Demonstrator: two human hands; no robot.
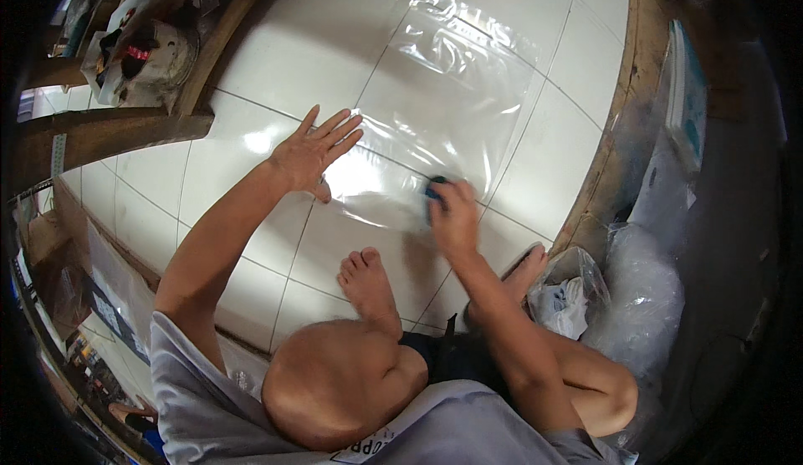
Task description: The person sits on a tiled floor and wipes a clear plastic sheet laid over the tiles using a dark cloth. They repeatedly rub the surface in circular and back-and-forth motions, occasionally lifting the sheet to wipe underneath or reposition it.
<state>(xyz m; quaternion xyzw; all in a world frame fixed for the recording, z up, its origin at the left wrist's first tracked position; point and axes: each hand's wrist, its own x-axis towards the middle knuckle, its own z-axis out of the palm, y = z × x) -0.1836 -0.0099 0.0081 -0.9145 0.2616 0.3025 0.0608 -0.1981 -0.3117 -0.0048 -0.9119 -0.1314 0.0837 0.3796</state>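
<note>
A clear plastic sheet (456, 97), perhaps a large flat bag, lies spread on the white tiled floor with shiny creases along its far end. My left hand (311, 157) is open, fingers spread, at the sheet's left edge; whether it presses down or hovers, I cannot tell. In my right hand (454, 214) is a small dark blue object (436, 189), gripped at the sheet's near right part. The fingers cover much of that object, so its kind does not show.
My bare foot (369, 285) is just short of the sheet. To the right stand a clear bag with white contents (562, 304) and a bulky plastic-wrapped bundle (640, 285), beside a wooden edge (604, 143). A wooden shelf frame (125, 135) with cluttered items stands left.
</note>
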